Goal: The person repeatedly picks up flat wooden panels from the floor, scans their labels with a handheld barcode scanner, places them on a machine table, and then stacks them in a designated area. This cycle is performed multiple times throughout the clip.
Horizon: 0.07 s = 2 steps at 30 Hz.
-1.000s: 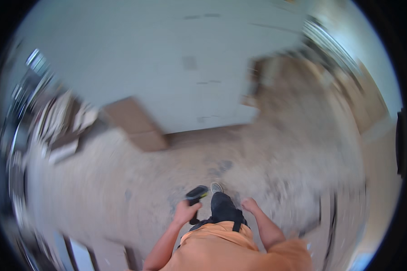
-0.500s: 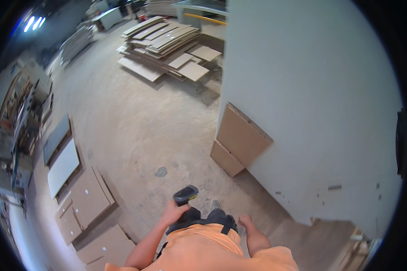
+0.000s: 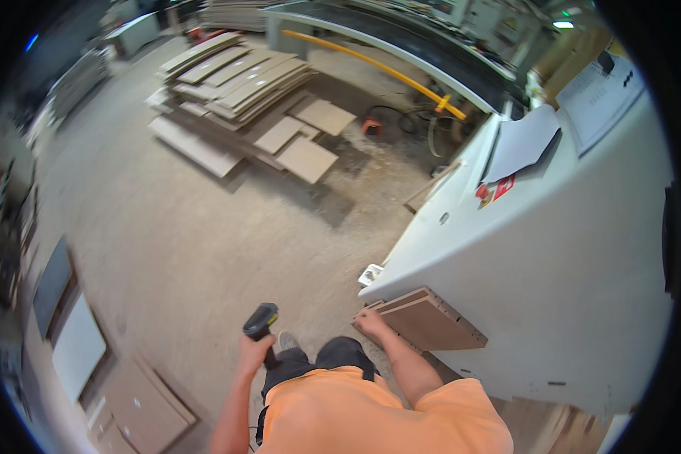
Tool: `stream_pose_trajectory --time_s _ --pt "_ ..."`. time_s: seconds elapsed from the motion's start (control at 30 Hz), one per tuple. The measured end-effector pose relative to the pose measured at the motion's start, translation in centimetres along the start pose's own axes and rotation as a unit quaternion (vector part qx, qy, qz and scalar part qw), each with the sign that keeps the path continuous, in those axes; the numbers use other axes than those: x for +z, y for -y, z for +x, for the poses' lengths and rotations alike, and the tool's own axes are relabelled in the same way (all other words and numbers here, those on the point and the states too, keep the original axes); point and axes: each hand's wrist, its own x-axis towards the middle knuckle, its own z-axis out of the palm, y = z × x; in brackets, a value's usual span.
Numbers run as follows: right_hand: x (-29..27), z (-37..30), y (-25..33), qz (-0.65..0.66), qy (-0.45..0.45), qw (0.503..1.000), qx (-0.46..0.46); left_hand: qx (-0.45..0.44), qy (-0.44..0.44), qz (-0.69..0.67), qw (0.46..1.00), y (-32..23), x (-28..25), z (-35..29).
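Observation:
In my left hand [image 3: 254, 352] is a dark handheld scanner [image 3: 261, 319] with a yellow-green mark, gripped by its handle and held upright in front of my left thigh. My right hand [image 3: 368, 322] reaches forward with its fingers curled, and I make out nothing in them. Behind and beside that hand, brown boards [image 3: 431, 321] lean against the base of a large white machine housing [image 3: 567, 287]. Whether my fingertips touch the boards I cannot tell.
Stacked pale panels [image 3: 242, 83] lie low on the floor ahead. A yellow bar [image 3: 378, 66] runs along the machine bed. White papers [image 3: 522, 144] and a red button [image 3: 483, 192] are on the housing. More boards [image 3: 140, 401] lie at the left, and a white panel [image 3: 79, 348] beside them.
I have moved forward and my view has swung right, bringing the machine bed, papers and red button into sight. My right hand has come forward, near the leaning boards. The scanner stays in my left hand.

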Motion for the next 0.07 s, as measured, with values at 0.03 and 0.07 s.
stream_pose_trajectory --time_s 0.03,0.07 --pt "0.6 0.3 1.1 -0.036 0.007 0.999 0.024 0.005 0.014 0.012 1.0 -1.8 -1.1 2.6" --pt "0.0 0.9 1.7 0.051 0.087 0.991 0.083 0.038 0.031 0.005 0.999 -3.6 -1.6 5.9"
